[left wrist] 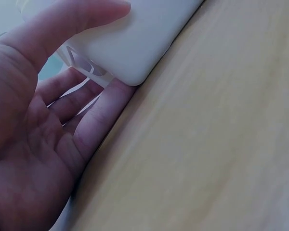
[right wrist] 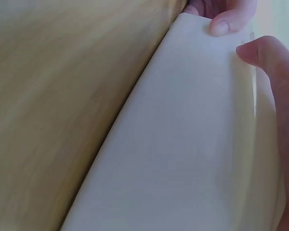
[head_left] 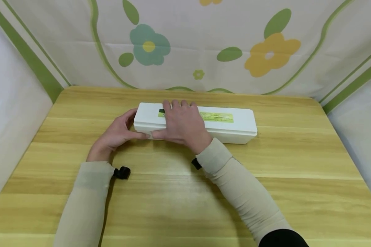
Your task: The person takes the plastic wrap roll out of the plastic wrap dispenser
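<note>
A long white plastic box [head_left: 230, 136] lies crosswise on the table, its lid [head_left: 243, 118] down on top. A yellow-green label [head_left: 217, 117] runs along the lid, partly covered by my right hand [head_left: 185, 125]. That hand grips the box from above, its fingers over the far edge and its thumb [right wrist: 267, 50] at the near edge of the lid. My left hand [head_left: 119, 132] holds the left end, thumb along the near side. In the left wrist view, the fingers [left wrist: 103, 108] of that hand reach round the end of the box, low by the table.
The wooden table [head_left: 160, 206] extends around the box on every side. A white cloth with printed flowers [head_left: 149, 44] hangs behind its far edge, and pale cloth walls [head_left: 15, 103] stand left and right. Small black wrist cameras [head_left: 122, 173] sit at both cuffs.
</note>
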A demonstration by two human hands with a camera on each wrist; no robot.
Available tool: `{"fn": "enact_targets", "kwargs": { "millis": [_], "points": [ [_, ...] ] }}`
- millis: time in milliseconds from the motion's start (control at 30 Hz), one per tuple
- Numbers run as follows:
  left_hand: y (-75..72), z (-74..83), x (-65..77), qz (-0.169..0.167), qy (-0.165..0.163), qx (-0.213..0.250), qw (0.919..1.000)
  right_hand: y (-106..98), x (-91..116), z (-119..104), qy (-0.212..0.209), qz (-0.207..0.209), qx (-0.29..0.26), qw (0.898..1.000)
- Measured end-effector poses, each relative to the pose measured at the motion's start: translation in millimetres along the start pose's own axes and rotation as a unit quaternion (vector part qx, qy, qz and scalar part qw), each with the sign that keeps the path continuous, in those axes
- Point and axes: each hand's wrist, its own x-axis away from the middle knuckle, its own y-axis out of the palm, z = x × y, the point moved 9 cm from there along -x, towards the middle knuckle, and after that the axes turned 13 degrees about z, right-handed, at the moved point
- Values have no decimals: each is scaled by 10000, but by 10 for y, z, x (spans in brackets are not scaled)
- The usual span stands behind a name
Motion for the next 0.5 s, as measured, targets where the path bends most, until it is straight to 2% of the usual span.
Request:
{"fn": "enact_targets", "kwargs": {
  "millis": [200, 500],
  "points": [
    [4, -30, -13, 23, -89, 117, 9999, 2, -14, 29, 71, -191, -75, 9998],
    [-1, 18, 5, -42, 12, 50, 10000, -29, -35, 44, 67, -406, -202, 9989]
  ]
}}
